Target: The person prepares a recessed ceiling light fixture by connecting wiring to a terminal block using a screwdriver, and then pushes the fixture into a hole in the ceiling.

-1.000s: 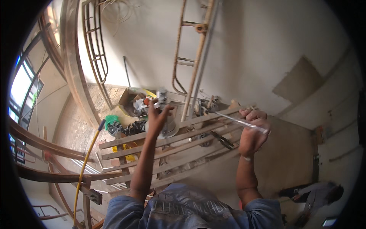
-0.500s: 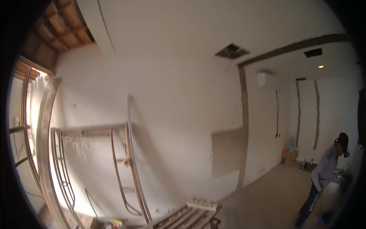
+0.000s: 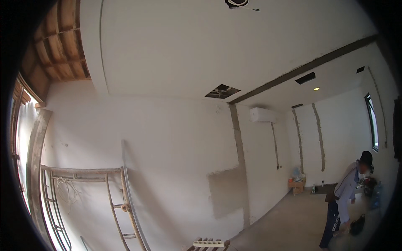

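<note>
Neither my left hand nor my right hand shows in the head view. Closest to me at the lower edge is the top of a slatted wooden stand (image 3: 197, 247), with a pale strip with several holes (image 3: 208, 244) lying across it. To the left, a metal scaffold frame (image 3: 83, 170) stands against the white wall, and a thin cable coil (image 3: 67, 193) hangs from it. A long straight metal bar (image 3: 131, 188) leans upright beside the frame.
A co-worker (image 3: 346, 188) in a dark cap bends at the right, beside a black bag-like thing (image 3: 357, 225). Farther back are a cardboard box (image 3: 297, 185) and a wall air conditioner (image 3: 263, 114). A tall plank (image 3: 37, 146) stands far left; the ceiling has a square opening (image 3: 223, 91).
My view has tilted up and swung right, so the scaffold frame and stand sit lower and more to the left. The co-worker's arm now reaches down toward the floor.
</note>
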Available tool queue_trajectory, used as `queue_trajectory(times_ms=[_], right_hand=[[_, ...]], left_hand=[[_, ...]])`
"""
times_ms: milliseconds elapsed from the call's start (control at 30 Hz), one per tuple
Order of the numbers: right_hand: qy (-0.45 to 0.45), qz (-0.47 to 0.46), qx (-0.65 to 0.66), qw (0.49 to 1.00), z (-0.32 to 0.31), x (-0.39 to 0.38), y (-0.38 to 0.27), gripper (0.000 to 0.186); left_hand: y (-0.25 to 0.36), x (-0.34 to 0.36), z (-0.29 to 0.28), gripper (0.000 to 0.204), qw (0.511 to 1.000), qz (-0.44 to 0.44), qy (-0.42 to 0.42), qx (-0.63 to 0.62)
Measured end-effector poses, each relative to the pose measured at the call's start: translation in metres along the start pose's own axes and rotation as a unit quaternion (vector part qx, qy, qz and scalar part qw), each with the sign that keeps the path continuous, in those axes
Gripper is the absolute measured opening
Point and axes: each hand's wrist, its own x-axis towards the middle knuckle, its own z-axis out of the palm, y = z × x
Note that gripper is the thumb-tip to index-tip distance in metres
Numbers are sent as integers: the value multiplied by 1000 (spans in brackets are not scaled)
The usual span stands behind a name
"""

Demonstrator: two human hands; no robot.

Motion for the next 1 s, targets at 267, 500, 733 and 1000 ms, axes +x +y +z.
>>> queue_trajectory(times_ms=[267,500,733,1000], right_hand=[[-2,70,3,998,-17,-15,101,40],[59,48,54,996,-59,-10,63,30],[70,69,-1,995,-93,76,-12,26],[34,-28,-144,989,-141,279,-112,33]], left_hand=[[-24,-64,-2,72,975,56,3,-215],[17,-129,-103,47,933,-17,-31,-358],[53,-179,-195,40,980,135,-133,62],[82,-296,-107,57,945,-195,-244,-100]])
